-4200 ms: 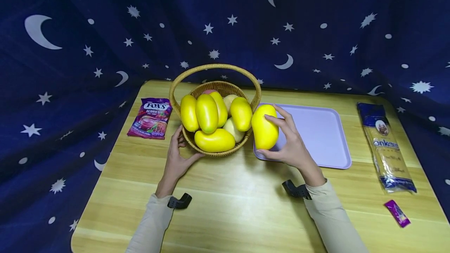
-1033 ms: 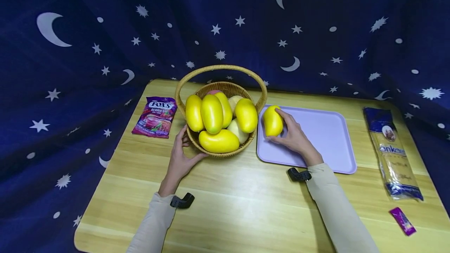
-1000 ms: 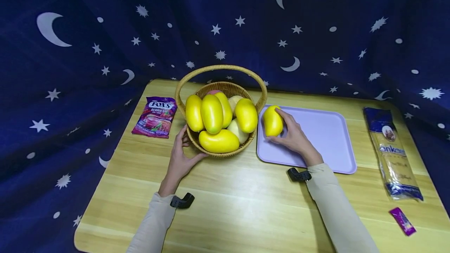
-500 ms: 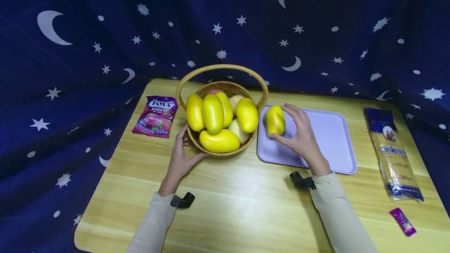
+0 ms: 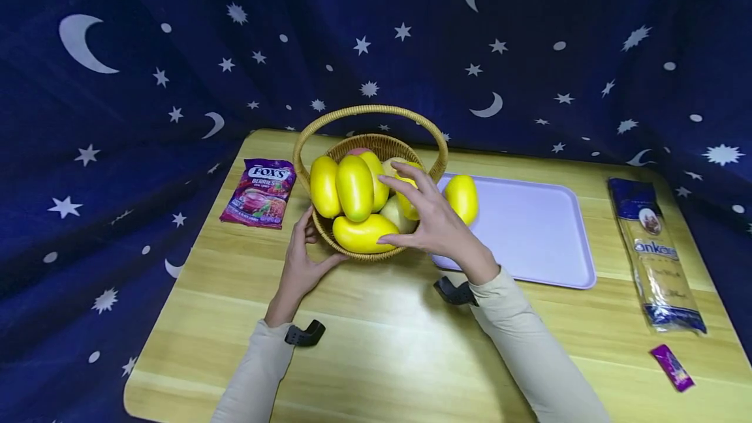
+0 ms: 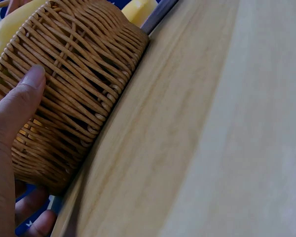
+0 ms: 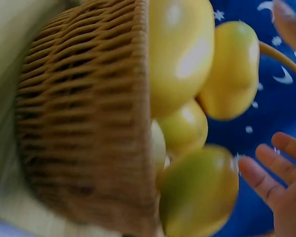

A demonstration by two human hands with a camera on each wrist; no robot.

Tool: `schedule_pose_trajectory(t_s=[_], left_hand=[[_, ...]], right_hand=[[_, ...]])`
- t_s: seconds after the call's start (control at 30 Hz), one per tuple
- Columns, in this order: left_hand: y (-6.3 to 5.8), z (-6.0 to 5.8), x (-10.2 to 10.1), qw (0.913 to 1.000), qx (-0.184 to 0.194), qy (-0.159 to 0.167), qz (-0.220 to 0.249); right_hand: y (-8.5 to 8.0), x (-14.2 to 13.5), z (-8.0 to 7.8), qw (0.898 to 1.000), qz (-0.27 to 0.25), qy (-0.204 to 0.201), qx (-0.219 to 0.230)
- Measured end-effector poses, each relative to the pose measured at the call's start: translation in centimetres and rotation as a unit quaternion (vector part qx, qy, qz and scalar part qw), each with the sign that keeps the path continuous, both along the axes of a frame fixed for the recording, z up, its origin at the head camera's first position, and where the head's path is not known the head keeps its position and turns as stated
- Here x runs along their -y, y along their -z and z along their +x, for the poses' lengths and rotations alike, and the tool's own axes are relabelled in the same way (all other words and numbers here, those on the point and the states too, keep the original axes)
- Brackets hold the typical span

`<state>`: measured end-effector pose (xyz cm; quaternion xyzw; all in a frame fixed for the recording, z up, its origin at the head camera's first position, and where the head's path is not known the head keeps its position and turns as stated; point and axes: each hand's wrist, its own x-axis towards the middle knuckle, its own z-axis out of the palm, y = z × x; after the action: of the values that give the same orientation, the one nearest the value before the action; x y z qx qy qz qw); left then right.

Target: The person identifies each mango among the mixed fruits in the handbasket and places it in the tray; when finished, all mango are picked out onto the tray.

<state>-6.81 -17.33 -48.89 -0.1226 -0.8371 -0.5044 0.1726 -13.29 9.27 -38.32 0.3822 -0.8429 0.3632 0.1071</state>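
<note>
A wicker basket (image 5: pixel 384 143) with a tall handle holds several yellow mangoes (image 5: pixel 355 188), pale round fruit (image 5: pixel 395 213) and a reddish fruit (image 5: pixel 359 151). My left hand (image 5: pixel 298 271) holds the basket's near left side; in the left wrist view its thumb (image 6: pixel 27 91) presses the woven wall and the fingers reach round below. Over the basket's right part is my right hand (image 5: pixel 437 224), fingers spread and empty, partly hiding a mango under it. In the right wrist view its fingers (image 7: pixel 271 173) stand apart from the nearest mango (image 7: pixel 200 190). One mango (image 5: pixel 462 198) lies on the lilac tray (image 5: pixel 534 234).
Left of the basket lies a purple candy bag (image 5: pixel 259 193). On the far right are a pasta packet (image 5: pixel 657 253) and a small purple sachet (image 5: pixel 672 367). A dark blue curtain (image 5: pixel 235 83) with moons and stars hangs behind the wooden table (image 5: pixel 364 358).
My right hand has set a mango on the tray, let it go and moved left over the basket. The left hand has stayed at the basket's side.
</note>
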Motion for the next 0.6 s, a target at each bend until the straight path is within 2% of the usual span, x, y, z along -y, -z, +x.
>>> schedule_pose_trajectory(t_s=[0.13,0.4,0.6], left_hand=[[-0.2,-0.1,0.0,1.0,0.008,0.003,0.003],[-0.4,-0.1,-0.2,0.9999,0.008,0.005,-0.005],[-0.6,0.1,-0.1,0.9999,0.012,0.002,-0.002]], right_hand=[[-0.3,2.1,-0.9,0.999,0.04,0.003,0.009],[0.1,3.7,-2.0,0.995,0.048,-0.002,0.086],[0.1,4.2,-2.4,0.992,0.056,-0.01,0.113]])
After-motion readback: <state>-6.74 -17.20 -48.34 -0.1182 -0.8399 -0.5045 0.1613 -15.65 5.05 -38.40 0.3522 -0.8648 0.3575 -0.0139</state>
